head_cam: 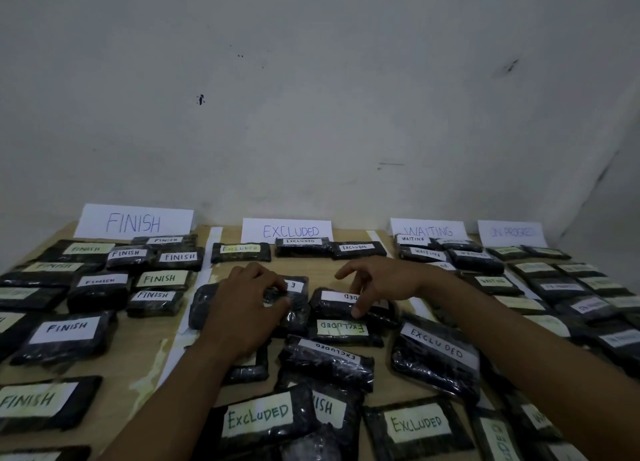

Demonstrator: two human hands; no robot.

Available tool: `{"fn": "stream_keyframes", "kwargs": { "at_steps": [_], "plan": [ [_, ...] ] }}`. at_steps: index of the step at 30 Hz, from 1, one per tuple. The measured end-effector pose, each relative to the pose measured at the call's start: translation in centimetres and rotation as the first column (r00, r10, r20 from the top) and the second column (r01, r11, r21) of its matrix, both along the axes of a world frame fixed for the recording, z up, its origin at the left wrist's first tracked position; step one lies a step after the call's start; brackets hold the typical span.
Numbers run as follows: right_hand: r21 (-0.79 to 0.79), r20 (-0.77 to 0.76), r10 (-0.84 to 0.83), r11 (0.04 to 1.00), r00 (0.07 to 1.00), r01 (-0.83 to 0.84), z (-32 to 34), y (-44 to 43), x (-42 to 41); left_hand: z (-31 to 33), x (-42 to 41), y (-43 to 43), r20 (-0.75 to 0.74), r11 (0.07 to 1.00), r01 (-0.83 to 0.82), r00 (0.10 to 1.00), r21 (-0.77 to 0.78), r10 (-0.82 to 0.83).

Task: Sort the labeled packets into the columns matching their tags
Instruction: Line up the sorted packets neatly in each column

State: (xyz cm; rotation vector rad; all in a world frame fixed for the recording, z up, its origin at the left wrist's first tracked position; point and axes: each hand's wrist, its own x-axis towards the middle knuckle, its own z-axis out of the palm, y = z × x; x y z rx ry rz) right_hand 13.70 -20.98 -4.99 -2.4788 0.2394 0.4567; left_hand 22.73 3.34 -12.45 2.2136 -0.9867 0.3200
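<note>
A person is reaching over a wooden desk (145, 363) that is carrying rows of dark plastic packets, each with a handwritten tag. Paper signs are standing along the far edge: a FINISH sign (134, 222) on the left, an EXCLUDED sign (287, 231) in the middle, a WAITING sign (429, 231) to the right and a blurred fourth sign (512, 232) beyond it.

Both arms are stretching into the middle column. The left grip (249, 304) is grasping a half-hidden packet (298, 287), fingers curling over its tag. The right grip (377, 282) is arching over an upside-down EXCLUDED packet (334, 303), with the thumb touching its near edge. Whether it is grasping the packet cannot be told.

More EXCLUDED packets are lying overlapped on the near side of both. A stray packet (327, 407), its tag ending in ISH, is lying partly covered among them.
</note>
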Motion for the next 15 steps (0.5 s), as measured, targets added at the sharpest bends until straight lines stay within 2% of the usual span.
{"fn": "stream_keyframes", "kwargs": {
  "at_steps": [2, 5, 9, 13, 15],
  "plan": [
    [0.067, 0.080, -0.109, 0.992, 0.991, 0.104, 0.5, 0.1, 0.0, 0.0, 0.0, 0.0, -0.001, 1.000, -0.003, 1.000, -0.001, 0.003],
    [0.158, 0.215, -0.311, 0.946, 0.926, 0.281, 0.8, -0.5, 0.3, 0.0, 0.0, 0.0, 0.005, 1.000, -0.011, 1.000, 0.010, 0.011],
    [0.213, 0.259, -0.522, 0.852, 0.813, 0.479, 0.2, -2.2, 0.2, 0.0, 0.0, -0.1, 0.003, 1.000, -0.018, 1.000, 0.016, 0.018],
    [0.070, 0.223, -0.587, 0.806, 0.778, 0.588, 0.0, -2.6, -0.9, -0.2, 0.2, 0.1, 0.005, 1.000, -0.010, 1.000, 0.019, 0.010],
    [-0.040, 0.266, -0.559, 0.807, 0.785, 0.589, 0.1, -2.7, -1.4, -0.2, 0.2, 0.1, 0.000, 1.000, -0.009, 1.000, 0.025, 0.009]
  ]
}}
